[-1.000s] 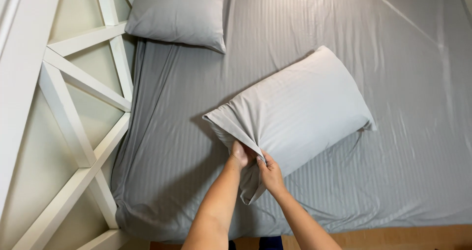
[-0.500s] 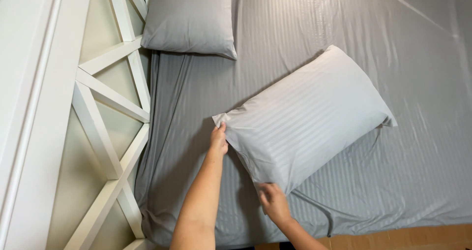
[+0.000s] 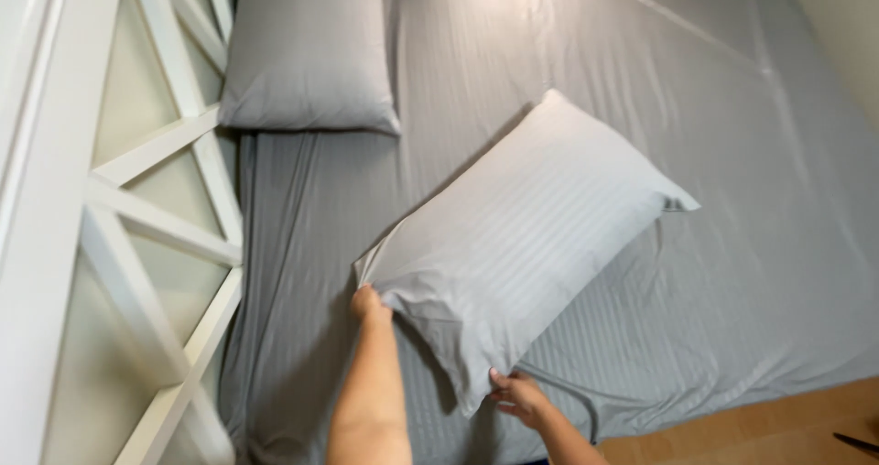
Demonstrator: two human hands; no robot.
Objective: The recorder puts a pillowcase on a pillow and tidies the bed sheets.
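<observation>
On the bed: a grey striped sheet [image 3: 696, 273] covers the mattress, creased near the foot edge.
Held pillow: a grey striped pillow [image 3: 522, 236] lies in the middle of the sheet, near the lower edge of the bed.
Long axis: it runs on a diagonal, from the lower left by the hands to the upper right, where one corner points toward the far side of the bed.
Near end: the short end faces the person, its two corners taken one by each hand.
Left hand: the left hand [image 3: 369, 302] is closed on the near left corner, the cloth bunched in the grip.
Right hand: the right hand [image 3: 518, 396] pinches the lowest corner, fingers curled under the fabric.
Hands: well apart, at either end of the short edge.
Second pillow: another grey pillow [image 3: 307, 53] lies flat at the head of the bed, apart from the held one.
Beside the bed: a white frame with crossed slats [image 3: 137, 218] stands along the left.
Floor: a strip of wooden floor [image 3: 760, 424] shows at lower right.
</observation>
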